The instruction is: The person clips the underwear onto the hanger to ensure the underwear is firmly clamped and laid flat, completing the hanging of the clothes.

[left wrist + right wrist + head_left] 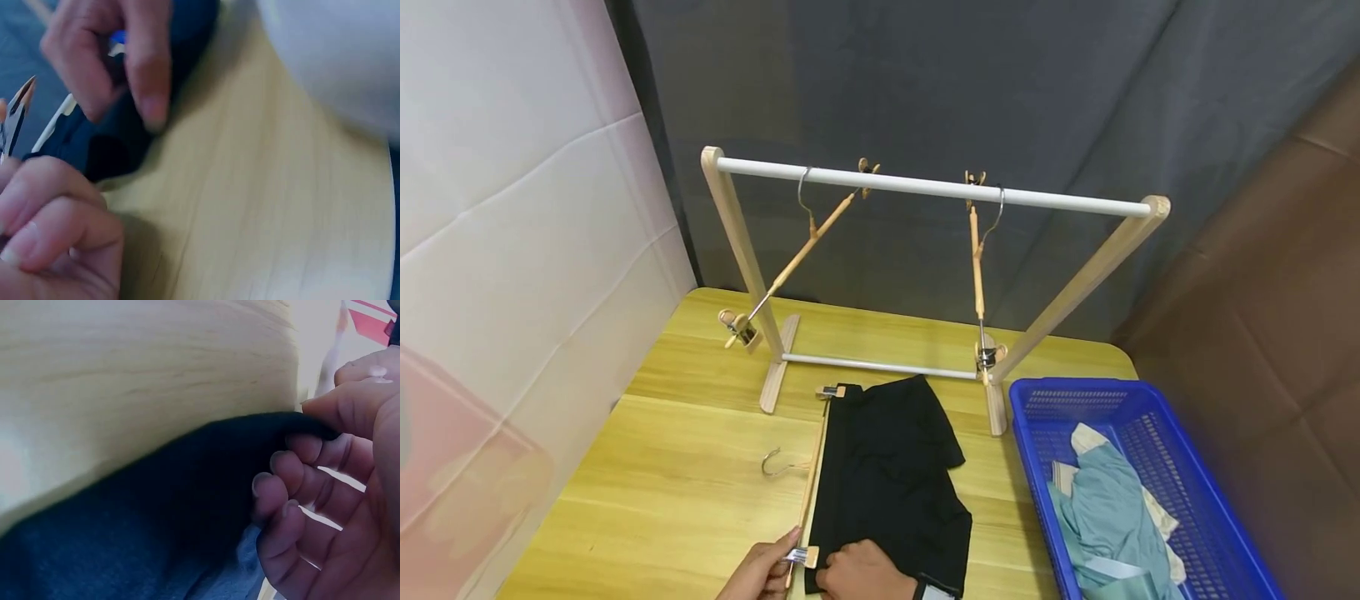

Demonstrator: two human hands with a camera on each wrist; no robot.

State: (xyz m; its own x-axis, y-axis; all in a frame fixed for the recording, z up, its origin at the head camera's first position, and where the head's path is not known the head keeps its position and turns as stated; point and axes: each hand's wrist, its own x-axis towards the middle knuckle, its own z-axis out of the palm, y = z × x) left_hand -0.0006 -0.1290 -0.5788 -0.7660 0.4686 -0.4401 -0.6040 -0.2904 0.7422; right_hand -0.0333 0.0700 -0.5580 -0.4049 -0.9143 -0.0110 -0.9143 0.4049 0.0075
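Black shorts (895, 467) lie flat on the wooden table, the waistband running along a wooden clip hanger (813, 479) at their left. The hanger's far clip (831, 392) sits at the waistband's far corner. My left hand (763, 573) pinches the near clip (802, 557), beside the waistband's near corner; its fingers look curled in the left wrist view. With thumb and fingers, my right hand (331, 481) pinches the edge of the black cloth (156, 506). Whether the near clip bites on the cloth, I cannot tell.
A rack with a white top rail (925, 185) stands at the back of the table (685, 467). From it hang a left clip hanger (812, 242) and a right clip hanger (977, 267). To the right, a blue basket (1202, 479) contains teal and cream cloth (1112, 500).
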